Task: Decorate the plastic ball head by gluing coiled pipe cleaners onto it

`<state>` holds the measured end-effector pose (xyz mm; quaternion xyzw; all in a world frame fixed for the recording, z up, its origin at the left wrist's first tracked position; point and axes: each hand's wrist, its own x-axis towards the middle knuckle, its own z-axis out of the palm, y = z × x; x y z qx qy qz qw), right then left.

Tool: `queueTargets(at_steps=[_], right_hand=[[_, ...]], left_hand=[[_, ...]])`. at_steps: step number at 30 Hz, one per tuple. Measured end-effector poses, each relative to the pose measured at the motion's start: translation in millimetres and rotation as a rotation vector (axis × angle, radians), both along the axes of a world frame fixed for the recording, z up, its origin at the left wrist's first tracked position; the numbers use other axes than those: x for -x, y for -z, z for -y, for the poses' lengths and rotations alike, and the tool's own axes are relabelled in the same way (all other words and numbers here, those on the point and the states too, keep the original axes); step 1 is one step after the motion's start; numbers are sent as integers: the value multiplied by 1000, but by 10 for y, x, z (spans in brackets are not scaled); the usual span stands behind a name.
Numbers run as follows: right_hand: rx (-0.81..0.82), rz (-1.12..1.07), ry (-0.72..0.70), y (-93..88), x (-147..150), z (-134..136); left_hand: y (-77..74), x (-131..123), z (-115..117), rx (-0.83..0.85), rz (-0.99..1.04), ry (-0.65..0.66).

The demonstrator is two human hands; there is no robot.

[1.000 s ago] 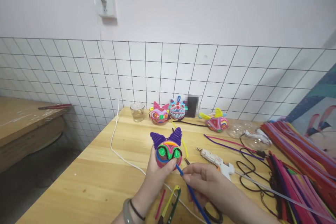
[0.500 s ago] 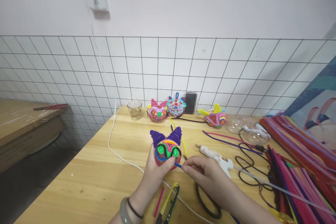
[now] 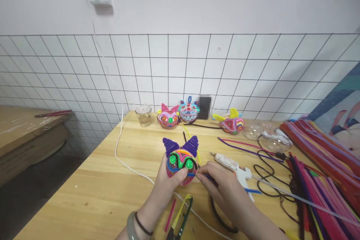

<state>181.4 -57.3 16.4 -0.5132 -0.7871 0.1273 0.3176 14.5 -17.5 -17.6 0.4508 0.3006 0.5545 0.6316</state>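
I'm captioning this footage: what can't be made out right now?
Head view:
Left hand, most fingers: hidden behind the purple-eared ornament.
Blue strip, middle: covered by the right hand.
Yellow-green tool, lower end: cut off by bottom edge.
Dark object by the wall: pixelated.

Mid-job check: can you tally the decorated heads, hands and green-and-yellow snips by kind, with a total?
Heads: 4 (held head, pink-eared head, blue head, yellow-eared head)
Hands: 2 (left hand, right hand)
Snips: 1
Total: 7
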Motion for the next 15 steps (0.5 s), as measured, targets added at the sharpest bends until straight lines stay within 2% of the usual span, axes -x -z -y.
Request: queueTargets(at_steps=[8,15], right_hand=[[4,-51,0,96,-41,-28],[40,-88,8,105,-39,-21]], left_hand=[[4,-12,8,19,-2,23],[-4,-11,15,31,15,47]])
